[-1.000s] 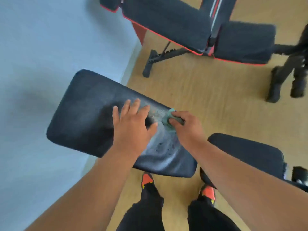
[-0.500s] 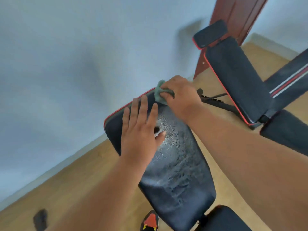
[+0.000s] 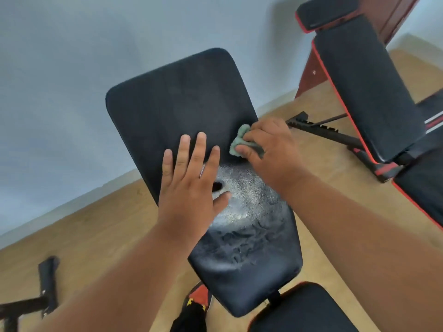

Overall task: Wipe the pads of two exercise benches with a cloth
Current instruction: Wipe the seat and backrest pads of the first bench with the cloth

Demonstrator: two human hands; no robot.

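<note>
Green cloth (image 3: 239, 142), pinched in the right hand (image 3: 271, 149), sits mid-pad (image 3: 172, 101) beside the flat, pressing left hand (image 3: 191, 185); near half shows smears, far half and second bench (image 3: 364, 92) remain.

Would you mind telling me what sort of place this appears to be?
Probably a home gym or small workout room: a black padded bench backrest, a second red-trimmed bench beside it, and a bare wood-look floor against a plain wall.
</note>
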